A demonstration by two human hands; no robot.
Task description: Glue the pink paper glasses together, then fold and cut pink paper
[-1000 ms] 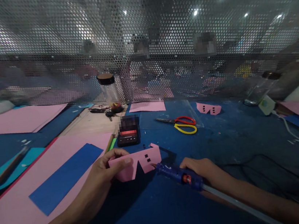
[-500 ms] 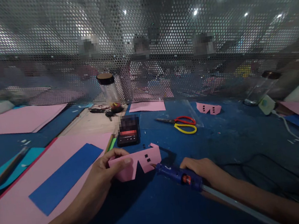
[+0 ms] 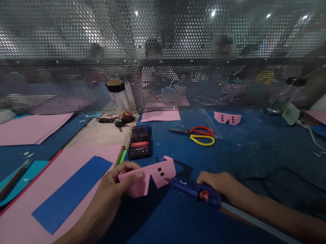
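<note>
The left hand [image 3: 112,190] holds a pink paper cutout [image 3: 152,176] just above the blue surface [image 3: 245,155], its fingers [image 3: 134,176] pinching the left end. The right hand [image 3: 222,184] grips a blue glue gun [image 3: 194,190], fingers closed around it, and the nozzle touches the cutout's lower right edge. Scissors [image 3: 199,135] lie farther back.

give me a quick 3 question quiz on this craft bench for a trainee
1. True or false: the left hand pinches the pink paper cutout.
2. Multiple choice: the right hand grips A) the scissors, B) the blue glue gun, C) the phone.
3. Short answer: what colours are the scissors' two handles?

Key: 1 true; 2 B; 3 red and yellow.
</note>
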